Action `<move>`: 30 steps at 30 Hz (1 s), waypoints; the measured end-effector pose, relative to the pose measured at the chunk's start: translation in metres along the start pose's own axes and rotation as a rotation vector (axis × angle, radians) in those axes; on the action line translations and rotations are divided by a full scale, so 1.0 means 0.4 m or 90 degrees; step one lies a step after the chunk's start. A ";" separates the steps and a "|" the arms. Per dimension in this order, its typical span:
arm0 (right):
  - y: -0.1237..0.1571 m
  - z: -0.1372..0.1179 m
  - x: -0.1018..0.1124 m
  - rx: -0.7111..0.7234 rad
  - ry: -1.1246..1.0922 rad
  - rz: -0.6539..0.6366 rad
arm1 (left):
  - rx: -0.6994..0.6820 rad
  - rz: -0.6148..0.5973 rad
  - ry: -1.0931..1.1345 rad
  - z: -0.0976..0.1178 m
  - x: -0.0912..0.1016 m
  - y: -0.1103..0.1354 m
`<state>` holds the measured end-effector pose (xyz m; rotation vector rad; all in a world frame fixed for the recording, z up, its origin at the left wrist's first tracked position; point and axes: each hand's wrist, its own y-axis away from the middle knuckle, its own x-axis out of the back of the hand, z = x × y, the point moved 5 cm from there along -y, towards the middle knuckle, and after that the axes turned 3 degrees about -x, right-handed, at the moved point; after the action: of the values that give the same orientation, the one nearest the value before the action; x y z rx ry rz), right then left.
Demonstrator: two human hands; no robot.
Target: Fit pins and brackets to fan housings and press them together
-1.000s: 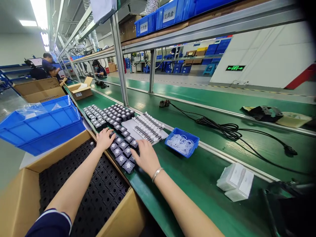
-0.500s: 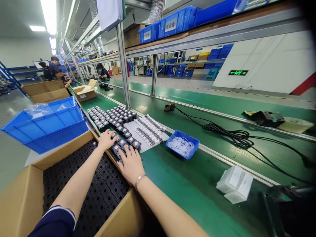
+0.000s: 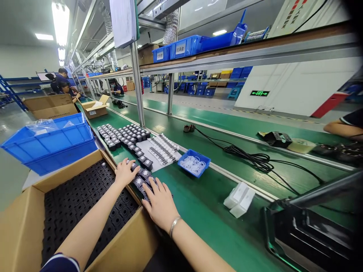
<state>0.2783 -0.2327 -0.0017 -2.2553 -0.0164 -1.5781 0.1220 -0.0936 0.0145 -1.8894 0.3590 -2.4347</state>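
Both hands flat, fingers spread, nothing gripped. Left hand [image 3: 124,172] and right hand [image 3: 159,204] flank and press a cluster of small black square fan parts with white centres [image 3: 141,177], lying between them on the green bench mat [image 3: 204,204].

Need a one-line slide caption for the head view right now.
Both hands, left hand and right hand, rest flat on small black fan parts beside a cardboard box.
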 end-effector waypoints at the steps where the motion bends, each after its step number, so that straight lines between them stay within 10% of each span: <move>1: 0.025 0.008 0.009 0.001 0.000 -0.003 | 0.003 0.003 -0.001 0.017 0.000 0.023; 20: 0.714 0.247 0.328 -0.100 0.141 -0.046 | -0.213 -0.125 -0.007 0.612 -0.061 0.506; 30: 0.821 0.281 0.396 -0.205 0.108 -0.023 | -0.505 -0.138 -0.074 0.719 -0.047 0.564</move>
<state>0.5123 -0.5338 0.0092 -2.3549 0.2614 -1.9027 0.3780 -0.3554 0.0169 -2.4259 1.3394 -2.5043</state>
